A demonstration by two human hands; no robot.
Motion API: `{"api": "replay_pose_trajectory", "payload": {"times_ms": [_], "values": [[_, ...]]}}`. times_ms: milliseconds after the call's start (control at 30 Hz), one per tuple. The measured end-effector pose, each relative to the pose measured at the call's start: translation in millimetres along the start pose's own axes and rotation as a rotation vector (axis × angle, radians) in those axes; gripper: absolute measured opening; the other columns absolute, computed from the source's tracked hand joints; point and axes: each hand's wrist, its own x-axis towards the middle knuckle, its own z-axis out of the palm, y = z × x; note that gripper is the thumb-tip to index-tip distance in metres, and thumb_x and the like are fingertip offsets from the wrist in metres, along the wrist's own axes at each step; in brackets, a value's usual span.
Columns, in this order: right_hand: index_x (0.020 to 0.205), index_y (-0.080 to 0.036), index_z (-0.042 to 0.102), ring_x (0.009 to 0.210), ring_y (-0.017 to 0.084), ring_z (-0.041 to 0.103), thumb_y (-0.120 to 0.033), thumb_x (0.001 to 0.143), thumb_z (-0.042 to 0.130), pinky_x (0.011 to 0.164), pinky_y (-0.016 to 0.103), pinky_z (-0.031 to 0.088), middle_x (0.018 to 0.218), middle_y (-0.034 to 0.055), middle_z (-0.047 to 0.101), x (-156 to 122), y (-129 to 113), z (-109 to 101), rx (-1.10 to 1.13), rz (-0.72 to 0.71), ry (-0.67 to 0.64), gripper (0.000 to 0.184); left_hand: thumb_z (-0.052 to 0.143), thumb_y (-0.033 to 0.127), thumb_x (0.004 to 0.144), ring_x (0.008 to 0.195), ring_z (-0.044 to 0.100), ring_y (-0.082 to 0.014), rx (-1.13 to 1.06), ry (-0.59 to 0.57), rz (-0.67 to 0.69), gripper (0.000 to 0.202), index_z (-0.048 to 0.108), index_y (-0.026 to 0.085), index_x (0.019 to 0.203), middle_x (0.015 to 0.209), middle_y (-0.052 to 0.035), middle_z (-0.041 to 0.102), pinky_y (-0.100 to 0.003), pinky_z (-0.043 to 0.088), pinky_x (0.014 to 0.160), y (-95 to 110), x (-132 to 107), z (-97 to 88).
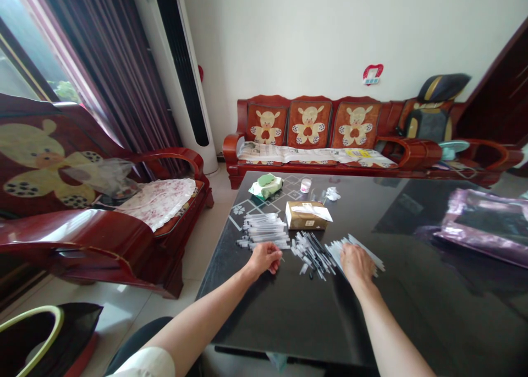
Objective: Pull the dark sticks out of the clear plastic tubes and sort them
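My left grip (267, 257) curled, can't tell if holding, beside left tubes (266, 228) near left edge of counter (284, 322). My right grip (358, 260) over right tubes (336, 250), closure hidden. Middle tubes (314, 253) between grips, slanting toward near edge.

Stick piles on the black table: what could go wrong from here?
The right hand is over the right pile, which lies close to the middle pile; a sweep might mix the two. The left hand is close by the left pile, so a careless move could knock it askew. The middle pile lies loosely jumbled, so pieces might roll across the glossy table.
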Motion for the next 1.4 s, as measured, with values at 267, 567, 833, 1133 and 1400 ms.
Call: {"api": "replay_pose_trajectory", "payload": {"times_ms": [267,567,833,1133,1400], "values": [[0.088,-0.013,0.069,0.078,0.024,0.061,-0.012,0.082,0.047,0.070,0.033,0.042,0.084,0.0132,0.065,-3.7,-8.3,-2.2,-0.037,-0.097,0.117,0.024,0.061,0.023,0.073,0.034,0.049,-0.0077,0.193,0.053,0.034,0.011,0.054,0.015,0.073,0.049,0.0038,0.056,-0.017,0.039,0.032,-3.0,0.4,7.3],[0.099,-0.012,0.067,0.081,0.023,0.059,-0.014,0.085,0.046,0.073,0.030,0.041,0.085,0.0120,0.063,-8.4,-23.9,-9.7,0.053,-0.174,0.234,0.026,0.053,0.011,0.074,0.039,0.055,-0.0107,0.294,0.083,0.141,0.016,0.057,0.015,0.089,0.051,0.0049,0.055,-0.018,0.042,0.040,4.2,31.9,43.5],[0.102,-0.014,0.063,0.083,0.021,0.058,-0.018,0.086,0.048,0.071,0.028,0.039,0.088,0.0096,0.063,-12.2,-32.8,-4.4,0.127,-0.202,0.253,0.023,0.054,0.013,0.076,0.077,0.063,-0.0169,0.914,0.119,0.348,0.019,0.063,0.019,0.092,0.084,-0.0039,0.064,-0.028,0.048,0.074,28.9,6.1,16.5],[0.099,-0.015,0.062,0.083,0.020,0.059,-0.018,0.086,0.048,0.072,0.027,0.039,0.089,0.0087,0.063,-19.4,-50.6,-1.5,0.183,-0.226,0.215,0.019,0.039,0.015,0.087,0.095,0.054,-0.0212,1.418,0.054,0.365,0.021,0.060,0.019,0.092,0.099,-0.0081,0.058,-0.029,0.046,0.076,28.5,-27.7,-25.0],[0.099,-0.016,0.062,0.082,0.021,0.058,-0.018,0.088,0.043,0.070,0.028,0.039,0.088,0.0094,0.062,-25.9,-58.9,-0.6,0.219,-0.292,0.207,0.022,0.038,0.016,0.089,0.093,0.055,-0.0223,1.288,0.054,0.334,0.023,0.061,0.018,0.088,0.095,-0.0090,0.059,-0.029,0.044,0.074,23.3,-17.8,-25.5]]}}
